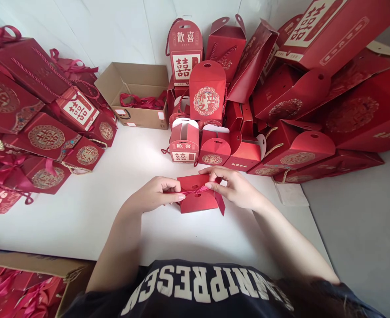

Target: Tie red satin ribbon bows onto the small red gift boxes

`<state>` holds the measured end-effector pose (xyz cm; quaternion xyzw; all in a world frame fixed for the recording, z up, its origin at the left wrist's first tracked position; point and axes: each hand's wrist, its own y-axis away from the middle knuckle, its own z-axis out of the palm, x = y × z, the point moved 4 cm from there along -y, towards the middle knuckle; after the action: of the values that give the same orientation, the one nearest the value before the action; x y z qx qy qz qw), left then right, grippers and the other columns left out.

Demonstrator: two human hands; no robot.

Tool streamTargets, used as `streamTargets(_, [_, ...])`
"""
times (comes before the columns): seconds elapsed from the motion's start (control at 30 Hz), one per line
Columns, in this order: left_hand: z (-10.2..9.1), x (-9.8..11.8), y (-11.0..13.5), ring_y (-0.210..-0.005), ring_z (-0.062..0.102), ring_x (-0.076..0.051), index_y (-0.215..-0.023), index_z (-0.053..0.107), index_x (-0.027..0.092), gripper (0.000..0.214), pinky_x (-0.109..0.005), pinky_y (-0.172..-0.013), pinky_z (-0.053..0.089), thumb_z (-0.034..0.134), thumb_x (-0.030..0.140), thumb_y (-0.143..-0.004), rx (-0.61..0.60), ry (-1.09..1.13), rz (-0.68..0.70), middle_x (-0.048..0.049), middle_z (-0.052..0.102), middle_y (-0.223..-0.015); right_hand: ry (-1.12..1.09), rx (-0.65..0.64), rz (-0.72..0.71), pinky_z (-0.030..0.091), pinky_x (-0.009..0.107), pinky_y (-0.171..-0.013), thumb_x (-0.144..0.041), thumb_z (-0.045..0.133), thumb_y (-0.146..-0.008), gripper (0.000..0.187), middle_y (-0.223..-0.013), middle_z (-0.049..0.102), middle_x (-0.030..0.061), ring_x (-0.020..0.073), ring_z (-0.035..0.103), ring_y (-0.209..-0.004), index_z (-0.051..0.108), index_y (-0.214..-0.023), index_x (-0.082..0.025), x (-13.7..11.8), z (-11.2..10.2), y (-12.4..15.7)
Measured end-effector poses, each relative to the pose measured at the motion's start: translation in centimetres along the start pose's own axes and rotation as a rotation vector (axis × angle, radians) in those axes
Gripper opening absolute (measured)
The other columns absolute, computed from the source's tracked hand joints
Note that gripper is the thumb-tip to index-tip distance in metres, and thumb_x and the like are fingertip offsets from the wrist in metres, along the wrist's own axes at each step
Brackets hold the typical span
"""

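Note:
A red gift box (pixel 200 205) lies on the white table in front of me, its two rounded flaps meeting at the top. Across it runs a dark pink ribbon (pixel 200 191), crossed or knotted near the middle. My left hand (pixel 160 192), at the box's left side, pinches one part of the ribbon between thumb and fingers. On the right, my right hand (pixel 230 185) pinches another part with thumb and forefinger, and a loose ribbon end hangs over the box's right edge.
Behind the box stand several red gift boxes (pixel 207 90), with larger ones stacked at right. An open cardboard box (pixel 145 121) holds ribbons. More red boxes (pixel 45 137) are piled at left. A carton (pixel 78 276) of ribboned boxes sits at lower left.

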<state>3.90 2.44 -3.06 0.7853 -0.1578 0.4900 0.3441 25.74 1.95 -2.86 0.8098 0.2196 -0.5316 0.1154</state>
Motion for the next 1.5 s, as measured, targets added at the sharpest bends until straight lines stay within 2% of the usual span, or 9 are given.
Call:
streamTargets(0.27, [-0.3, -0.6, 0.4, -0.062, 0.06, -0.012, -0.081, 0.064, 0.015, 0.036, -0.022, -0.059, 0.049, 0.06, 0.05, -0.087, -0.069, 0.141, -0.073, -0.0034, 0.065, -0.074, 0.028, 0.012, 0.037, 0.051, 0.035, -0.083, -0.03, 0.056, -0.093, 0.02, -0.117, 0.065, 0.009, 0.024, 0.063, -0.108, 0.051, -0.076, -0.021, 0.1, 0.1, 0.0])
streamTargets(0.53, [0.1, -0.5, 0.3, -0.048, 0.06, -0.009, -0.081, 0.069, 0.012, 0.032, -0.018, -0.043, 0.049, 0.067, 0.044, -0.085, -0.088, 0.244, -0.068, -0.0042, 0.067, -0.067, 0.045, -0.006, 0.03, 0.053, 0.035, -0.079, -0.033, 0.053, -0.094, 0.022, -0.117, 0.063, 0.0096, 0.0239, 0.063, -0.106, 0.048, -0.076, -0.021, 0.1, 0.1, 0.0])
streamTargets(0.63, [0.1, -0.1, 0.2, -0.045, 0.058, -0.007, -0.084, 0.074, 0.013, 0.028, -0.02, -0.037, 0.05, 0.071, 0.04, -0.081, -0.063, 0.304, -0.003, -0.0087, 0.071, -0.093, 0.032, -0.009, 0.035, 0.054, 0.035, -0.078, -0.033, 0.054, -0.094, 0.022, -0.118, 0.063, 0.0096, 0.0236, 0.064, -0.103, 0.049, -0.077, -0.021, 0.2, 0.1, -0.1])
streamTargets(0.77, [0.6, 1.0, -0.1, -0.056, 0.065, -0.007, -0.073, 0.078, 0.013, 0.026, -0.019, -0.041, 0.053, 0.071, 0.036, -0.082, -0.087, 0.269, 0.079, -0.0135, 0.058, -0.137, 0.034, -0.011, 0.034, 0.053, 0.035, -0.077, -0.035, 0.053, -0.094, 0.021, -0.112, 0.065, 0.0085, 0.0221, 0.066, -0.096, 0.05, -0.078, -0.021, 0.2, 0.2, -0.1])
streamTargets(0.83, [1.0, 1.2, -0.3, -0.055, 0.065, -0.009, -0.075, 0.079, 0.013, 0.025, -0.019, -0.041, 0.052, 0.07, 0.035, -0.082, -0.121, 0.276, 0.088, -0.0149, 0.065, -0.129, 0.036, -0.009, 0.038, 0.053, 0.034, -0.076, -0.035, 0.054, -0.094, 0.021, -0.112, 0.065, 0.0084, 0.0216, 0.066, -0.094, 0.05, -0.079, -0.021, 0.2, 0.2, -0.1])
streamTargets(0.9, [1.1, 1.1, -0.7, -0.05, 0.063, -0.011, -0.087, 0.08, 0.014, 0.024, -0.021, -0.041, 0.051, 0.071, 0.035, -0.082, -0.088, 0.293, 0.067, -0.0133, 0.076, -0.097, 0.03, -0.008, 0.046, 0.053, 0.034, -0.075, -0.035, 0.055, -0.094, 0.021, -0.117, 0.064, 0.009, 0.0216, 0.066, -0.095, 0.05, -0.079, -0.021, 0.3, 0.2, -0.1])
streamTargets(1.03, [0.9, 1.3, -1.1, -0.048, 0.062, -0.013, -0.089, 0.079, 0.014, 0.025, -0.02, -0.044, 0.048, 0.072, 0.036, -0.082, 0.039, 0.201, 0.037, -0.0039, 0.067, -0.055, 0.019, -0.026, 0.052, 0.054, 0.034, -0.074, -0.037, 0.054, -0.094, 0.022, -0.118, 0.064, 0.0091, 0.0221, 0.066, -0.096, 0.051, -0.078, -0.021, 0.3, 0.3, -0.1])
streamTargets(1.23, [0.6, 1.8, -1.7, -0.048, 0.062, -0.013, -0.086, 0.079, 0.014, 0.025, -0.019, -0.041, 0.044, 0.071, 0.037, -0.082, 0.053, 0.12, 0.042, -0.0047, 0.069, -0.058, 0.008, -0.009, 0.05, 0.054, 0.033, -0.073, -0.04, 0.055, -0.093, 0.025, -0.114, 0.064, 0.0084, 0.0205, 0.065, -0.092, 0.051, -0.079, -0.021, 0.4, 0.3, -0.2])
streamTargets(1.5, [-0.1, 1.6, -2.3, -0.063, 0.067, -0.015, -0.089, 0.079, 0.013, 0.025, -0.023, -0.055, 0.054, 0.074, 0.036, -0.08, 0.027, 0.078, 0.078, -0.0091, 0.075, -0.076, 0.032, 0.028, 0.049, 0.052, 0.032, -0.07, -0.041, 0.055, -0.094, 0.024, -0.106, 0.066, 0.0068, 0.0198, 0.064, -0.087, 0.054, -0.081, -0.021, 0.6, 0.0, -0.2])
